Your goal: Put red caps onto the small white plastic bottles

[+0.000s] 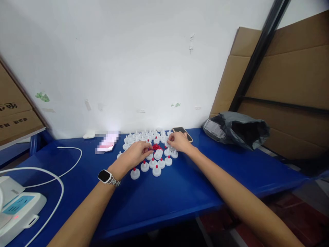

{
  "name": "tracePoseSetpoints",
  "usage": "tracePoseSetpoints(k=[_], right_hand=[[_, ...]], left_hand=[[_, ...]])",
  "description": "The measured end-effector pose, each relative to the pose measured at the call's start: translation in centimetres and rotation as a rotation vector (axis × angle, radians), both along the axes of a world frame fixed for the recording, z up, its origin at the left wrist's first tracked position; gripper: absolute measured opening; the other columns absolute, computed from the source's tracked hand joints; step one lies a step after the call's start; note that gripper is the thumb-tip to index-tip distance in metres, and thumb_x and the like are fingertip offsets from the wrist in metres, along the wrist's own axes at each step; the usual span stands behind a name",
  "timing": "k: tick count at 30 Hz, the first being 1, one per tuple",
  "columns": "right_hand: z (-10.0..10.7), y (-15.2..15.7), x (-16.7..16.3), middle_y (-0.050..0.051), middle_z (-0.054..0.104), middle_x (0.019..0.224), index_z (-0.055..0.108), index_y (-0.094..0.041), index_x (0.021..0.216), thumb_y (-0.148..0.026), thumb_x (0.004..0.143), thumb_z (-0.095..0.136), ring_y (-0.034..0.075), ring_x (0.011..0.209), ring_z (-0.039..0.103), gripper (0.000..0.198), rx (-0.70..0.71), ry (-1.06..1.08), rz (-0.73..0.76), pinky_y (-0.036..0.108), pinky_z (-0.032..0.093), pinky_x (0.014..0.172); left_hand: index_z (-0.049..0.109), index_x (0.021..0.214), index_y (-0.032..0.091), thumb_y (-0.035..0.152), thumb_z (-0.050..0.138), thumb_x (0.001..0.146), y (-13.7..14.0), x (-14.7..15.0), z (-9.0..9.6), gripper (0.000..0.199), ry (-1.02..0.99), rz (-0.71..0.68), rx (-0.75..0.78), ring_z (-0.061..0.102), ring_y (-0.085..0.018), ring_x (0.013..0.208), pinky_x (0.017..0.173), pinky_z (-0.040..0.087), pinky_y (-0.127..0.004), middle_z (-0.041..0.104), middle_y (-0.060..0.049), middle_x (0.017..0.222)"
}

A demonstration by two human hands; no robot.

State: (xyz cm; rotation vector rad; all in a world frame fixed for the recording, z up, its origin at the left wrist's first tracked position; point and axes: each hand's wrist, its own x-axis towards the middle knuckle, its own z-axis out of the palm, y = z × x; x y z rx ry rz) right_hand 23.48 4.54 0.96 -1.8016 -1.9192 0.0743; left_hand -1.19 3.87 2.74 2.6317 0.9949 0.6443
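Note:
White round bottle caps with pointed nozzles stand in a cluster on the blue table (164,195); several in front, such as one white cap (156,171), carry small red tips. A pile of loose red tips (157,147) lies in the middle of the cluster. My left hand (138,153), a watch on its wrist, is closed in a pinch at the pile's left side. To the pile's right, my right hand (179,141) has thumb and fingers pinched together over white caps. What either pinch holds is too small to make out.
A phone (190,138) lies behind my right hand, and a lit phone (109,142) lies to the left. A grey plastic bag (239,128) rests on the right. White cables and a power strip (23,209) occupy the near left. Cardboard and a white wall stand behind.

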Motion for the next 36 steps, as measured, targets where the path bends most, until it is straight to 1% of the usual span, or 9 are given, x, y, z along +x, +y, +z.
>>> tracePoseSetpoints(k=[4,8,11,14,17,21,26,29,36], right_hand=[[0.4,-0.2,-0.1,0.005,0.07,0.084,0.066,-0.021,0.079,-0.03,0.078,0.058,0.022,0.084,0.059,0.013,0.088,0.051,0.005,0.035,0.032,0.077],[1.0,-0.6,0.0,0.003,0.068,0.082,0.06,-0.02,0.09,-0.026,0.083,0.05,0.017,0.075,0.059,0.013,0.175,0.232,0.075,0.029,0.037,0.069],[1.3,-0.7,0.2,0.002,0.066,0.077,0.056,-0.019,0.096,-0.027,0.086,0.045,0.014,0.064,0.057,0.016,0.197,0.366,0.129,0.026,0.039,0.063],[1.5,-0.7,0.5,0.001,0.065,0.073,0.056,-0.019,0.099,-0.028,0.088,0.042,0.014,0.06,0.056,0.019,0.185,0.433,0.124,0.026,0.039,0.061],[1.7,-0.7,0.9,0.001,0.064,0.075,0.058,-0.02,0.1,-0.029,0.091,0.039,0.015,0.065,0.059,0.023,0.182,0.482,0.079,0.026,0.04,0.063],[1.8,-0.5,0.9,0.002,0.063,0.079,0.06,-0.02,0.103,-0.035,0.093,0.034,0.016,0.07,0.06,0.031,0.209,0.572,0.075,0.028,0.043,0.068],[1.2,-0.2,0.3,-0.002,0.056,0.065,0.06,-0.021,0.103,-0.043,0.095,0.03,0.015,0.062,0.056,0.038,0.214,0.666,0.123,0.027,0.043,0.065],[0.8,-0.2,-0.2,-0.003,0.054,0.061,0.059,-0.021,0.102,-0.046,0.095,0.029,0.014,0.058,0.054,0.04,0.206,0.708,0.136,0.026,0.042,0.061],[0.7,-0.5,-1.0,-0.002,0.054,0.064,0.06,-0.02,0.097,-0.048,0.094,0.031,0.015,0.06,0.053,0.04,0.178,0.701,0.168,0.026,0.042,0.061]], left_hand=[[0.07,0.096,0.022,0.042,0.048,0.092,0.0,1.0,1.3,0.03,-0.048,0.021,0.091,0.056,-0.021,0.078,0.069,0.04,-0.03,0.064,-0.006,0.081],[0.071,0.085,0.02,0.03,0.057,0.085,1.4,4.4,2.5,0.018,0.048,-0.038,0.121,0.059,-0.023,0.085,0.071,0.041,-0.03,0.068,-0.007,0.084],[0.072,0.078,0.018,0.016,0.059,0.076,2.7,7.5,2.9,0.013,0.256,0.0,0.057,0.062,-0.02,0.073,0.066,0.042,-0.028,0.07,-0.008,0.078],[0.073,0.073,0.017,0.009,0.064,0.067,3.6,9.8,2.7,0.013,0.309,0.009,0.034,0.062,-0.019,0.065,0.063,0.041,-0.027,0.069,-0.008,0.071],[0.073,0.07,0.017,0.005,0.065,0.062,4.0,11.1,2.2,0.016,0.336,0.003,-0.004,0.062,-0.018,0.062,0.06,0.042,-0.026,0.07,-0.007,0.07],[0.071,0.068,0.017,0.005,0.063,0.064,4.1,11.7,1.7,0.016,0.342,-0.006,-0.042,0.062,-0.016,0.059,0.058,0.041,-0.025,0.069,-0.006,0.068],[0.069,0.065,0.016,0.005,0.059,0.067,4.2,11.5,1.4,0.014,0.349,-0.02,-0.047,0.06,-0.018,0.055,0.057,0.04,-0.027,0.066,-0.007,0.062],[0.069,0.071,0.017,0.01,0.064,0.067,4.5,10.8,1.3,0.01,0.344,-0.016,-0.039,0.06,-0.018,0.058,0.058,0.04,-0.027,0.067,-0.006,0.066],[0.066,0.064,0.016,0.011,0.062,0.065,4.7,10.4,1.1,0.007,0.35,0.003,-0.002,0.062,-0.022,0.061,0.059,0.041,-0.03,0.066,-0.009,0.064]])
